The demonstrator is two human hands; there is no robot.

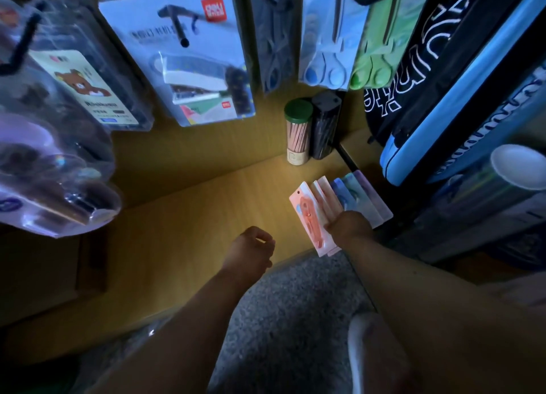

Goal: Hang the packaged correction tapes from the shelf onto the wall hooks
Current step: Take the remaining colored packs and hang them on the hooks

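Right hand on correction tapes

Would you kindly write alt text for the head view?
A person's right hand rests on fanned correction tape packs on a wooden shelf; the left hand hovers empty. Packaged stationery hangs above.

On the yellow wood-grain shelf, my correction tapes fan from orange-pink to blue and lilac; behind them, a green-lidded tube.

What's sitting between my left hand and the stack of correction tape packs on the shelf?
Nothing: the head view shows only bare wooden shelf between the left hand and the fanned correction tape packs, which the right hand rests on.
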